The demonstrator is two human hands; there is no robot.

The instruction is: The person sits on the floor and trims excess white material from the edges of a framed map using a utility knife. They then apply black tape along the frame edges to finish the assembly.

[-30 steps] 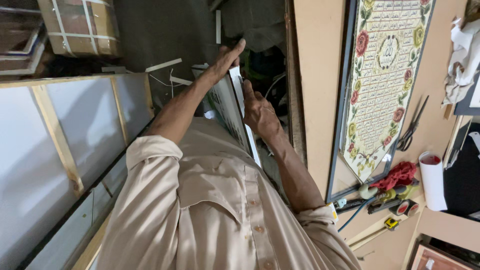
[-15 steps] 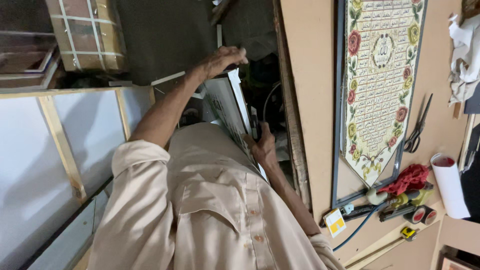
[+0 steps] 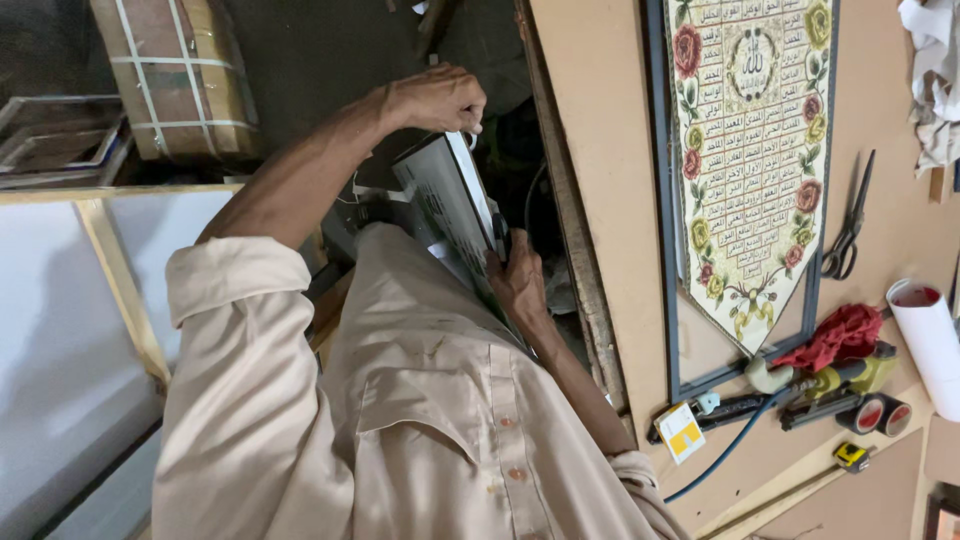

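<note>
Close against the person's chest, where the beige shirt (image 3: 420, 430) fills the lower view, a flat grey panel (image 3: 445, 205) stands on edge and tilted, its lower end braced against the body so both hands can steady it. The right hand (image 3: 520, 285) presses on the panel's lower part beside the shirt, fingers curled over its edge; whether it truly clamps the edge or only rests there I cannot tell, since the panel hides the fingertips. Farther out, the left hand (image 3: 437, 98) is closed around the panel's top end, holding it from tipping. The panel sits in the gap between the body and the workbench (image 3: 600, 130), apparently kept off the bench surface. On the bench lies a framed floral print (image 3: 745, 160), flat so it can be worked on, with scissors (image 3: 848, 225), a red cloth (image 3: 840, 335) and a white paper roll (image 3: 925, 340) near its lower corner. Farthest off, a strapped bundle (image 3: 175, 75) sits by a wooden frame (image 3: 110, 270).
</note>
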